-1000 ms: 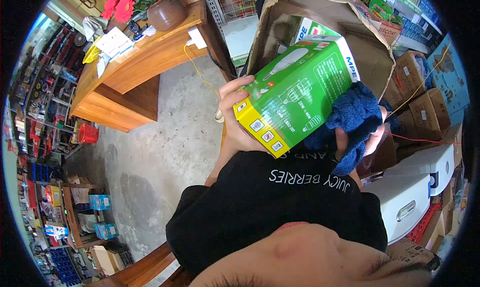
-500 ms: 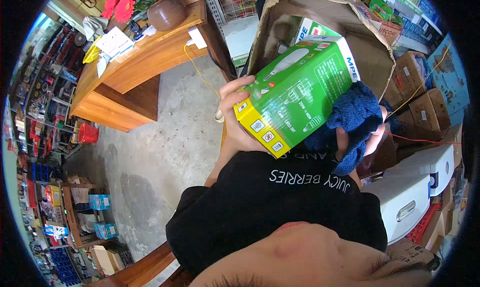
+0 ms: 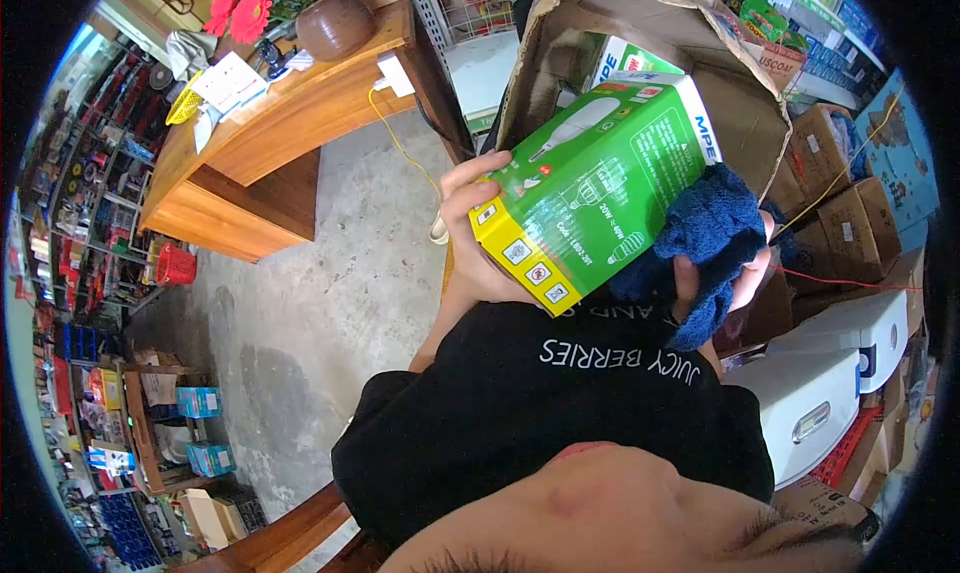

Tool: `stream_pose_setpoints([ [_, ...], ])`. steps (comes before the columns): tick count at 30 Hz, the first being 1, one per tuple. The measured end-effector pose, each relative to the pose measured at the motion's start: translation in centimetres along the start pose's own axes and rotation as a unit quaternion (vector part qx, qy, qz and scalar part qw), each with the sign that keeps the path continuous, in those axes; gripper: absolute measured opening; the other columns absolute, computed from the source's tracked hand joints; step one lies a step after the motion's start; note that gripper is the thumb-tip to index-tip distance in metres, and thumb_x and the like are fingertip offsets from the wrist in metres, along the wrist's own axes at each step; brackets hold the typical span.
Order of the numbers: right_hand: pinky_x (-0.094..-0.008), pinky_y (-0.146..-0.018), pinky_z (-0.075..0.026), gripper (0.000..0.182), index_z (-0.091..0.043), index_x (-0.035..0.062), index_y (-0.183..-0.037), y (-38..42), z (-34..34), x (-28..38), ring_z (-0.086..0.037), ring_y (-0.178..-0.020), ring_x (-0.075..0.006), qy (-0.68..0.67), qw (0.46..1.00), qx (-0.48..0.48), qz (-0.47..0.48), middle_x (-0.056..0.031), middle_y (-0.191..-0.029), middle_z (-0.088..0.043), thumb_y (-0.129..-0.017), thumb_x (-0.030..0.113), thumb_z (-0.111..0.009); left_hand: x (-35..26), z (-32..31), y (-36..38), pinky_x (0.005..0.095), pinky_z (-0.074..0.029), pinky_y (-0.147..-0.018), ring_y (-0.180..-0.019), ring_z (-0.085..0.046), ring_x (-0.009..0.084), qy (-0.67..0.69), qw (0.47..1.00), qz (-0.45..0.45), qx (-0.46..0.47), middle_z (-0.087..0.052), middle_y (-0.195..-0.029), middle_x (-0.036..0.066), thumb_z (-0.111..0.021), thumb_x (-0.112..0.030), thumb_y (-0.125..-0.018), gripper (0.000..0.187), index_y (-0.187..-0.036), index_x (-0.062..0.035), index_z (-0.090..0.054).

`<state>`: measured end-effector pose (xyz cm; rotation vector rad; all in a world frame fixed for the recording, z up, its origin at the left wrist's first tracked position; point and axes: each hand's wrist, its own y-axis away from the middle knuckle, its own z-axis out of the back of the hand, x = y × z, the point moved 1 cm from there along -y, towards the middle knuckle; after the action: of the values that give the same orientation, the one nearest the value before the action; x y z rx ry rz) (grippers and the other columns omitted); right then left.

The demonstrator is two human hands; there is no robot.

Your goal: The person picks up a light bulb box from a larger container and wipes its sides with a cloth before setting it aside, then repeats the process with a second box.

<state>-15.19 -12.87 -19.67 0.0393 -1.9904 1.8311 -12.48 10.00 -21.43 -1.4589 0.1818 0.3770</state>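
My left hand is closed on a green and yellow light bulb box, fingers over its left edge. The box is tilted, with a printed bulb picture and the letters MPE on its white end. In my right hand a crumpled dark blue cloth is bunched up. The cloth touches the right side of the bulb box. Behind, a large open cardboard carton holds another MPE box, partly hidden by the one I hold.
A wooden desk with a brown flower vase stands at the upper left. White appliances and cardboard boxes crowd the right. Stocked shelves line the far left, beyond the concrete floor.
Almost nothing differs. Both hands, the bulb box and the cloth stay in nearly the same place.
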Motion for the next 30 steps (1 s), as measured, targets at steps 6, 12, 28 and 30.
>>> stream_pose_setpoints([
  [6,-0.0462,-0.09,-0.04,0.05,-0.045,0.0113,-0.106,-0.13,-0.15,0.06,-0.049,-0.103,-0.0301,-0.004,1.0,-0.003,-0.001,-0.0135,-0.109,-0.045,-0.066,0.007,-0.074,0.34,0.1,0.38,0.0392,-0.042,-0.091,-0.115,-0.043,0.03,0.0,1.0,-0.001,0.004,-0.035,-0.126,0.023,-0.092,-0.03,-0.043,0.103,-0.124,-0.0128,-0.031],
  [12,-0.0454,-0.088,-0.04,0.049,-0.046,0.0113,-0.105,-0.29,-0.15,-0.19,-0.049,-0.102,-0.0295,-0.015,1.0,-0.012,-0.004,-0.0125,-0.108,-0.045,-0.065,0.007,-0.075,0.38,0.23,0.33,0.0396,-0.042,-0.09,-0.115,-0.043,0.0301,-0.017,1.0,-0.008,0.003,-0.036,-0.125,0.023,-0.092,-0.03,-0.042,0.104,-0.124,-0.0131,-0.031],
  [28,-0.0444,-0.091,-0.039,0.039,-0.05,0.0036,-0.099,-0.76,-0.62,0.06,-0.054,-0.099,-0.0301,-0.051,0.997,-0.047,0.025,-0.0181,-0.103,-0.056,-0.066,0.001,-0.07,0.28,0.1,0.42,0.0396,-0.041,-0.092,-0.116,-0.043,0.0301,0.002,1.0,0.005,0.007,-0.034,-0.127,0.023,-0.093,-0.03,-0.042,0.105,-0.124,-0.0127,-0.03],
  [30,-0.0446,-0.091,-0.039,0.038,-0.05,0.0035,-0.1,-0.63,-0.76,-0.15,-0.054,-0.099,-0.03,-0.063,0.997,-0.049,0.024,-0.0179,-0.103,-0.056,-0.067,0.001,-0.07,0.37,0.1,0.58,0.0402,-0.04,-0.092,-0.116,-0.042,0.0305,0.011,1.0,0.01,0.005,-0.035,-0.126,0.024,-0.093,-0.03,-0.042,0.105,-0.124,-0.0127,-0.03],
])
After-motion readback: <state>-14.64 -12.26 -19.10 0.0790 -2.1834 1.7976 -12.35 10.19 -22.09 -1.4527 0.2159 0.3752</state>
